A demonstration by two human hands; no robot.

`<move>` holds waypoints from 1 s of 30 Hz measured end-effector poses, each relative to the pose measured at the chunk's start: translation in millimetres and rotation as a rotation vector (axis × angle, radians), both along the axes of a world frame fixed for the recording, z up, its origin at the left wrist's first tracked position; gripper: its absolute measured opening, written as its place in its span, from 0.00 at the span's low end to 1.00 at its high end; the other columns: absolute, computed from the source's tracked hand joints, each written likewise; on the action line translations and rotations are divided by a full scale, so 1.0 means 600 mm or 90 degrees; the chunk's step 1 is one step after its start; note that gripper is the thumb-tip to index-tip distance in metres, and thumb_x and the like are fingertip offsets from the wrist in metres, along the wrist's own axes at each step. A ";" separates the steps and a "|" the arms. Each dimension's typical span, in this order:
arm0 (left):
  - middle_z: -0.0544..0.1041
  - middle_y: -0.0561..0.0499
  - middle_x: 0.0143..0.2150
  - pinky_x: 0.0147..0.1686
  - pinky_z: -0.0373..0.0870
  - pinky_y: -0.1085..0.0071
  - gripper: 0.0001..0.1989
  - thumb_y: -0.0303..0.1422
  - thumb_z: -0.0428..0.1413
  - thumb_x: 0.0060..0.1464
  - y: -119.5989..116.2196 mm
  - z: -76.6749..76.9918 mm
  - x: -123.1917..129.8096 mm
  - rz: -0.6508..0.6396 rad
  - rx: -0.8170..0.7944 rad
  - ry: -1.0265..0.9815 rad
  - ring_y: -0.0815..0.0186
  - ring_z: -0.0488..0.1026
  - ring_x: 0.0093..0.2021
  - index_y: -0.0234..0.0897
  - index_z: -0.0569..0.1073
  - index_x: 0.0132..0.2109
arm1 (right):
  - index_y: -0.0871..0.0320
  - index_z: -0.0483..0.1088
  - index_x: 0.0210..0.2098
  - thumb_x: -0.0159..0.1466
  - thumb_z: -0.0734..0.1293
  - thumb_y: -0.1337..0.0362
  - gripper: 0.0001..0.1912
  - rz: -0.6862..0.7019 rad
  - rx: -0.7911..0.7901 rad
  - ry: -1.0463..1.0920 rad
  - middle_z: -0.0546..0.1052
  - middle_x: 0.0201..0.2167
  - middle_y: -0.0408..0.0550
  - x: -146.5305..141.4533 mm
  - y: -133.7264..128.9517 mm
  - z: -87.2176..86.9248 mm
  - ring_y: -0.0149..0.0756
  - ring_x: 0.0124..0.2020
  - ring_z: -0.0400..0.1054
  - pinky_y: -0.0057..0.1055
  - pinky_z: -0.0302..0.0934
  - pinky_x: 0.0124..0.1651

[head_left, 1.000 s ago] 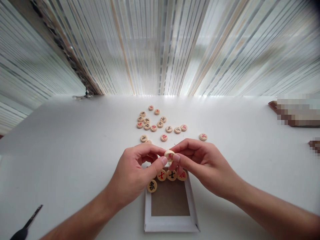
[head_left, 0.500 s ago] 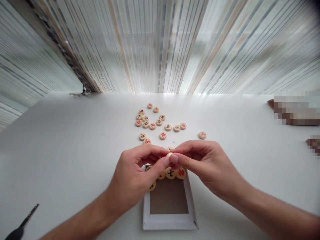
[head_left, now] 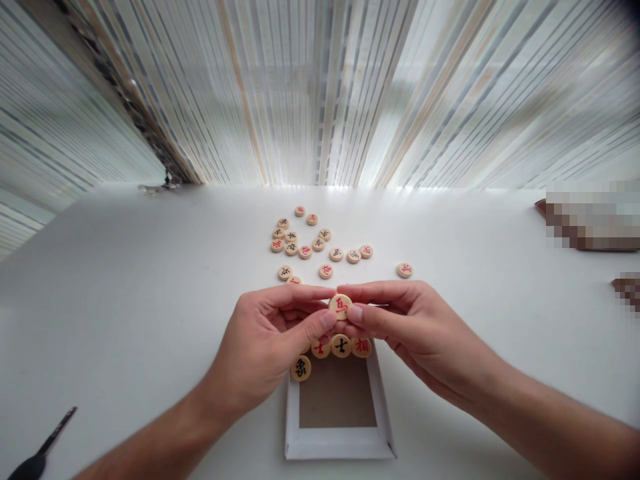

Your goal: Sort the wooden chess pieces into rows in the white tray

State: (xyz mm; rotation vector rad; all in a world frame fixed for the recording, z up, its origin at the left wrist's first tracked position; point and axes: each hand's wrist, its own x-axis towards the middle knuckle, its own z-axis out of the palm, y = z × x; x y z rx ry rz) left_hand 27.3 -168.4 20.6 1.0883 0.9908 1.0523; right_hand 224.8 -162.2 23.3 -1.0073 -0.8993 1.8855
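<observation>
Your left hand [head_left: 267, 340] and right hand [head_left: 417, 330] pinch a red-marked disc [head_left: 341, 305] near the far edge of a partly filled box [head_left: 340, 445], five inner discs [head_left: 341, 346] showing, many loose discs [head_left: 326, 271] outside on the table [head_left: 150, 320].

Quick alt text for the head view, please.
The left hand and right hand pinch a pale round piece marked with a red character near a shallow white box holding similar pieces. Scattered pieces lie beyond on the white table.

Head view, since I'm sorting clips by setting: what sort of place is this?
Probably a room at home: a white table, a striped curtain behind it, and Chinese chess pieces scattered on top.
</observation>
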 end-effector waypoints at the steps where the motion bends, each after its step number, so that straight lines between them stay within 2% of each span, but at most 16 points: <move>1: 0.89 0.48 0.38 0.41 0.86 0.74 0.13 0.30 0.74 0.51 0.000 0.000 0.000 -0.004 -0.003 -0.010 0.61 0.88 0.38 0.38 0.88 0.45 | 0.55 0.87 0.46 0.53 0.86 0.61 0.21 0.006 -0.005 0.000 0.86 0.33 0.50 0.000 0.000 0.001 0.32 0.32 0.77 0.28 0.73 0.41; 6: 0.89 0.50 0.39 0.41 0.85 0.79 0.13 0.28 0.74 0.52 0.000 0.001 -0.002 -0.026 -0.016 -0.046 0.65 0.87 0.38 0.42 0.88 0.46 | 0.55 0.87 0.47 0.52 0.86 0.63 0.23 0.027 -0.017 -0.011 0.86 0.32 0.50 0.002 -0.001 0.000 0.30 0.30 0.76 0.26 0.72 0.39; 13: 0.89 0.52 0.39 0.38 0.85 0.79 0.19 0.24 0.75 0.49 -0.002 -0.005 -0.006 -0.027 -0.015 -0.010 0.65 0.87 0.35 0.46 0.88 0.48 | 0.56 0.87 0.47 0.50 0.87 0.64 0.25 0.032 0.015 -0.041 0.86 0.30 0.50 0.003 -0.001 0.003 0.34 0.30 0.78 0.28 0.72 0.38; 19: 0.89 0.52 0.39 0.41 0.84 0.79 0.14 0.24 0.70 0.55 -0.008 -0.002 -0.003 -0.014 0.131 0.123 0.64 0.87 0.40 0.46 0.89 0.47 | 0.58 0.87 0.36 0.45 0.88 0.69 0.19 -0.002 0.032 -0.058 0.84 0.25 0.46 -0.002 -0.004 0.009 0.29 0.26 0.75 0.21 0.70 0.30; 23: 0.89 0.51 0.41 0.42 0.83 0.80 0.14 0.22 0.68 0.57 -0.012 -0.001 -0.003 -0.031 0.243 0.202 0.66 0.86 0.40 0.43 0.88 0.48 | 0.60 0.85 0.30 0.47 0.87 0.65 0.14 -0.008 0.047 -0.086 0.82 0.23 0.46 -0.001 -0.005 0.006 0.29 0.25 0.72 0.21 0.68 0.28; 26: 0.89 0.51 0.41 0.43 0.84 0.79 0.16 0.21 0.68 0.57 -0.014 -0.001 -0.003 -0.050 0.223 0.164 0.66 0.87 0.39 0.43 0.87 0.49 | 0.59 0.86 0.32 0.53 0.86 0.61 0.12 0.016 0.068 -0.092 0.81 0.24 0.46 0.001 -0.005 0.005 0.29 0.26 0.72 0.22 0.67 0.29; 30: 0.89 0.51 0.40 0.40 0.85 0.79 0.13 0.21 0.69 0.56 -0.013 -0.002 -0.001 -0.021 0.144 0.085 0.65 0.88 0.38 0.42 0.88 0.46 | 0.56 0.88 0.38 0.60 0.82 0.58 0.10 0.045 0.091 -0.074 0.81 0.25 0.45 0.004 -0.002 0.003 0.28 0.29 0.73 0.23 0.68 0.34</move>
